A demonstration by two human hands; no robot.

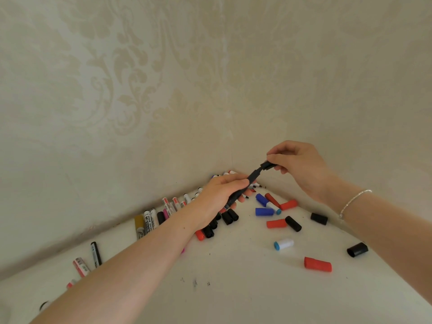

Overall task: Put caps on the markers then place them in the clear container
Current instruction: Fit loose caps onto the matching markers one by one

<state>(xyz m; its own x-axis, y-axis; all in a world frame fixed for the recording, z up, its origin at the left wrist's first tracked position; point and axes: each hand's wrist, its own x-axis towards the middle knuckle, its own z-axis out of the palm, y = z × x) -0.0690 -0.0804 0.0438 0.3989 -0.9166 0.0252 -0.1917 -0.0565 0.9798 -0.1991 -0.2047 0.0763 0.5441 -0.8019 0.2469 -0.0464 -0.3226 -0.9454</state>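
Note:
My left hand (222,192) grips a black marker (243,188) by its barrel, tip pointing up and right. My right hand (297,167) pinches a black cap (268,165) right at the marker's tip, above the corner of the white table (233,288). Several uncapped markers (152,220) lie in a row along the left wall. Loose caps are scattered on the table: red (317,264), black (357,249), blue (264,211) and a white one with a blue end (283,244). No clear container is in view.
Patterned beige walls (163,90) meet in a corner just behind the hands. More markers (95,253) lie at the left near the wall. Small dark ink marks (195,282) spot the table's near middle.

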